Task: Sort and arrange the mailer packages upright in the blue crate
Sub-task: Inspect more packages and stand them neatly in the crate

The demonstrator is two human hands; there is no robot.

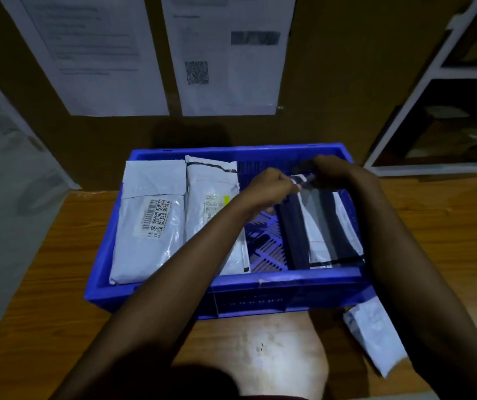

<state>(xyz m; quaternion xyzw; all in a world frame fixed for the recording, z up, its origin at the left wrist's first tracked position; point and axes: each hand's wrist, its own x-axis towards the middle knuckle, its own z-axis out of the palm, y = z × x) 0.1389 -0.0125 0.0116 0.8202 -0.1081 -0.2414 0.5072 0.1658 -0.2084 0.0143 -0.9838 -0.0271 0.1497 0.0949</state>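
Observation:
A blue crate [231, 293] stands on the wooden table. In its left half lie two white mailer packages, one with a barcode label [147, 220] and one with a yellow sticker [211, 183], both leaning back. In the right half stands a group of dark and white mailers [321, 229]. My left hand [266, 183] and my right hand [329, 171] meet above that group, fingers curled, both gripping the top edge of a dark mailer with white stripes [303, 179].
Another white mailer [373, 333] lies on the table [43, 298] outside the crate at front right. Printed sheets [225, 53] hang on the brown wall behind. White shelving [433, 116] stands at the right.

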